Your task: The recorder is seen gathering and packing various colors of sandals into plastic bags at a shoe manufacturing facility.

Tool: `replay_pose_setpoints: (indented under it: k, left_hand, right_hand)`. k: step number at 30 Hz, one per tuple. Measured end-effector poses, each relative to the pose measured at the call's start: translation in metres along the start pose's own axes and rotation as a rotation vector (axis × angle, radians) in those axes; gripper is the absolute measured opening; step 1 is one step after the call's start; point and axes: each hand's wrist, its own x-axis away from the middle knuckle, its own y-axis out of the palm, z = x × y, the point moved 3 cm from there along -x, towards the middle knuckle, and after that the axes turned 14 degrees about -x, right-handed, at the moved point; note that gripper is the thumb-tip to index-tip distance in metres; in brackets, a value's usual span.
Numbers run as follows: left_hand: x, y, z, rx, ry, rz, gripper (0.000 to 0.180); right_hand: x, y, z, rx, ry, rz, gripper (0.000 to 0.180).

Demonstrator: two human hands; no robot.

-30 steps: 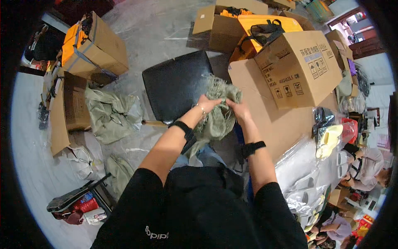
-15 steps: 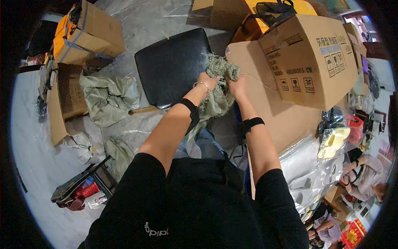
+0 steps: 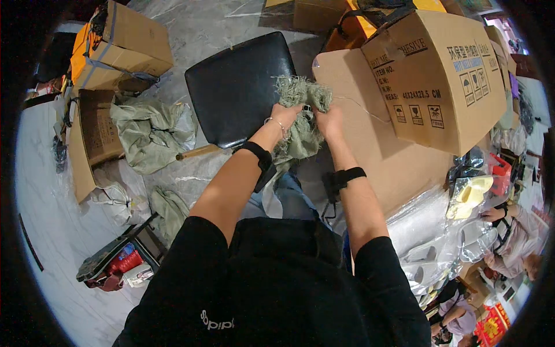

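Grey marbled floor [image 3: 202,29] spreads across the frame's upper middle, with a strapped cardboard box [image 3: 139,40] at upper left and a crumpled green sack [image 3: 147,136] below that. Right of centre, a brown board [image 3: 364,133] carries a large carton [image 3: 433,81].

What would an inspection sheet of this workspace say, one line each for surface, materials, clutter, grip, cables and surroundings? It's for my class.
Surface: tan board with a large carton on it, right of a black padded seat.
Materials: frayed grey-green fabric, bunched, loose fibres showing.
Clutter: greenish sack beside an open carton on the left; clear plastic packaging on the right.
Grip: left grip and right grip both closed on the fabric.
Cables: dark cord near the right wristband; where it leads cannot be told.
Surroundings: strapped carton at upper left; other people at lower right.
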Motion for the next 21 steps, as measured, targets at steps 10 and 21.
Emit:
replay_pose_setpoints:
  k: [10,21]
  left_hand:
    - [0.014,-0.001,-0.004,-0.007,-0.096,-0.104,0.034]
    - [0.021,-0.094,-0.061,0.22,-0.042,0.072,0.057]
  right_hand:
    - [0.014,-0.005,0.007,-0.158,0.149,-0.089,0.026]
    - [0.087,-0.014,-0.052,-0.043,-0.207,0.359,0.047]
